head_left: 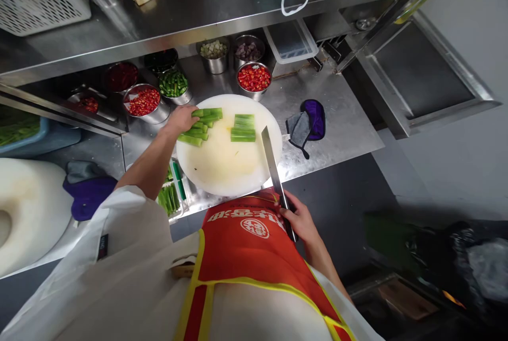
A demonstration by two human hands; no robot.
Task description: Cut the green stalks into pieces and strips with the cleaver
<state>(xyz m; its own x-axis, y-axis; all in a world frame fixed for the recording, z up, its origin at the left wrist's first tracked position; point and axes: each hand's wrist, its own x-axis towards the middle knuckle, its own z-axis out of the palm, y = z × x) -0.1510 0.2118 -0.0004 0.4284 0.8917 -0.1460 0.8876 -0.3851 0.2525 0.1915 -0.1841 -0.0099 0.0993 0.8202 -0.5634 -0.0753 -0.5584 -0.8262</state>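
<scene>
A round white cutting board (216,171) lies on the steel counter. At its left edge my left hand (183,119) has its fingers curled against a loose group of cut green stalk pieces (206,120). More green stalk pieces (243,128) lie side by side near the middle of the board. My right hand (302,220) is closed round the dark handle of a kitchen knife (271,158), held in front of the apron. The long blade points away from me, over the board's right edge.
Metal cups of chopped red chili (254,77) and cut green pepper (173,84) stand behind the board. A purple and grey cloth (313,121) lies to its right, a tray of green stalks (169,199) to its left. A steel shelf (214,28) overhangs the back.
</scene>
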